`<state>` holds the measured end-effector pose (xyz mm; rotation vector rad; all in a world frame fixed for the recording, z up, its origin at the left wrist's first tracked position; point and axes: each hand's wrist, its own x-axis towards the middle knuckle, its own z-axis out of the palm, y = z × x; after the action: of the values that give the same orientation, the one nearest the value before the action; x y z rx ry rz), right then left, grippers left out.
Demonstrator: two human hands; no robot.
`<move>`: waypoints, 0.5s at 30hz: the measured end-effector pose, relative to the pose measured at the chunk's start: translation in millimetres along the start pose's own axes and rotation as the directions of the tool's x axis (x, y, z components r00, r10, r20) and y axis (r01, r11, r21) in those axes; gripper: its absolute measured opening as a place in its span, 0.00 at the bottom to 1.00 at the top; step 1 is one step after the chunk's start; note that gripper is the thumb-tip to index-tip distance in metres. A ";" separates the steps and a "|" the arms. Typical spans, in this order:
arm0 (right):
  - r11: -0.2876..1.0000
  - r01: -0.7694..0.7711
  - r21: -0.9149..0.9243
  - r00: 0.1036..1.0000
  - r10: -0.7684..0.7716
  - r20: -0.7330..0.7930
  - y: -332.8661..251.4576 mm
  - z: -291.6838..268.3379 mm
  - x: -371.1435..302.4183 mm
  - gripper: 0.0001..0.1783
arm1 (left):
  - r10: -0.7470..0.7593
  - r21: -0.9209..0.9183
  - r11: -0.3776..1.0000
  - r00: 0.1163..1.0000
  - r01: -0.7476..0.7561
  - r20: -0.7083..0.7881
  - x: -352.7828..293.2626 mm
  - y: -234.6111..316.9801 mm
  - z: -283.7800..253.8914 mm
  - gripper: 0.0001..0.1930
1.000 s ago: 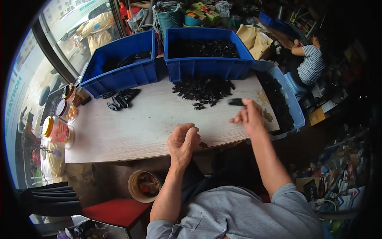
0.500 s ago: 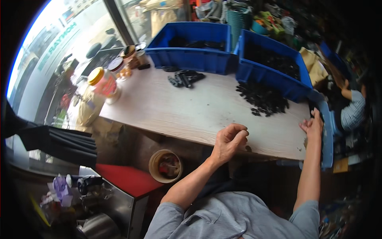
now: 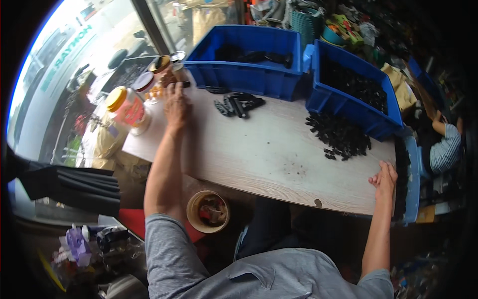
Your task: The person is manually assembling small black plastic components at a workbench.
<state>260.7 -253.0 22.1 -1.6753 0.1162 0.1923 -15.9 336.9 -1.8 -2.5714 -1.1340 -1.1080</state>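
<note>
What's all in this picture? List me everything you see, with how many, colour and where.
Table: one, pale, centre
Large bins: two, blue, table's far side
Small parts: uncountable, black, before the right bin
Larger parts: several, black, before the left bin
Jars: at least three, mixed lids, table's left end
Tub: one, light blue, beyond table's right end
Bucket: one, beige, below table
Pleated cloth: one, black, far left
Other person: one, striped top, far right
Clutter: uncountable, mixed, around edges
Left hand: one, bare, by jars
Right hand: one, bare, table's right end
</note>
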 end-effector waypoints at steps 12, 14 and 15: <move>0.996 0.052 -0.079 0.996 -0.057 -0.067 -6.3 16.5 -6.9 0.08 | 0.110 0.118 0.987 0.994 -0.110 0.012 35.2 -13.2 32.0 0.13; 0.995 0.052 -0.083 0.996 -0.058 -0.068 -6.0 18.5 -7.9 0.08 | -0.025 0.053 0.998 0.987 0.016 0.162 30.9 -17.5 30.2 0.11; 0.995 0.055 -0.081 0.996 -0.060 -0.063 -6.1 19.9 -8.6 0.08 | -0.007 0.051 0.999 0.991 0.000 0.135 28.6 -22.5 28.5 0.09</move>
<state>252.3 -232.9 27.7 -1.7621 0.1105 0.1005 -1.9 380.6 -7.2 -2.6401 -1.1794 -0.9044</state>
